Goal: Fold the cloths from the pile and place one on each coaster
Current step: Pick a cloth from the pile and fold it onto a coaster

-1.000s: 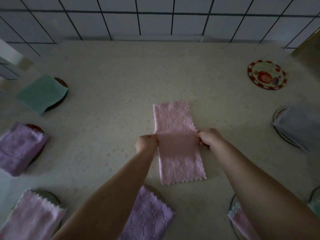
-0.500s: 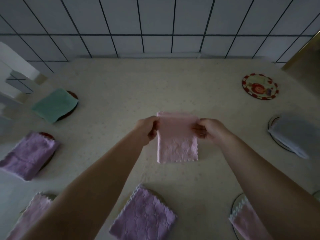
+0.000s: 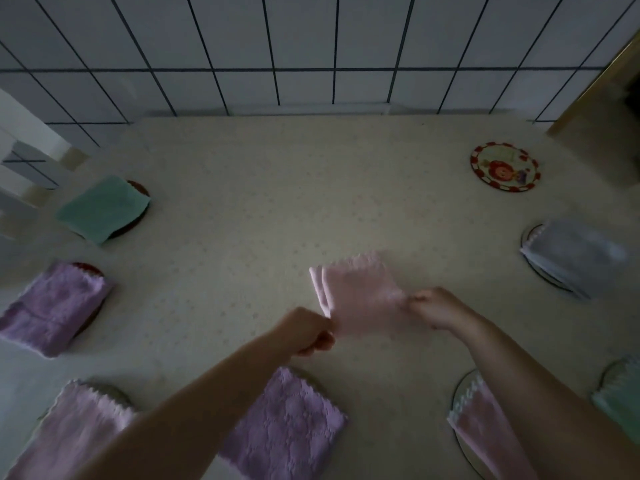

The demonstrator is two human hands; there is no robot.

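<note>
A folded pale pink cloth (image 3: 360, 294) is held just above the middle of the table, tilted and blurred. My left hand (image 3: 306, 332) pinches its near left corner and my right hand (image 3: 438, 308) pinches its right edge. At the far right lies a bare coaster (image 3: 505, 167), round, red-rimmed, with a cartoon picture. Other coasters carry folded cloths: a green cloth (image 3: 104, 209) and a purple cloth (image 3: 52, 308) on the left, a pink cloth (image 3: 74, 431) at near left, a purple cloth (image 3: 287, 429) in front, a pink cloth (image 3: 485, 434) under my right forearm, a grey cloth (image 3: 578, 259) at right.
The beige table (image 3: 277, 188) ends at a white tiled wall (image 3: 311, 46) at the back. A green-white cloth (image 3: 620, 400) on a coaster shows at the right edge. A wooden frame (image 3: 595, 95) stands at the far right corner, white furniture (image 3: 20, 150) at the left.
The long pink cloth was folded in half away from me, then lifted and swung to the right. Both hands kept hold of it. The view tilted up, showing more wall.
</note>
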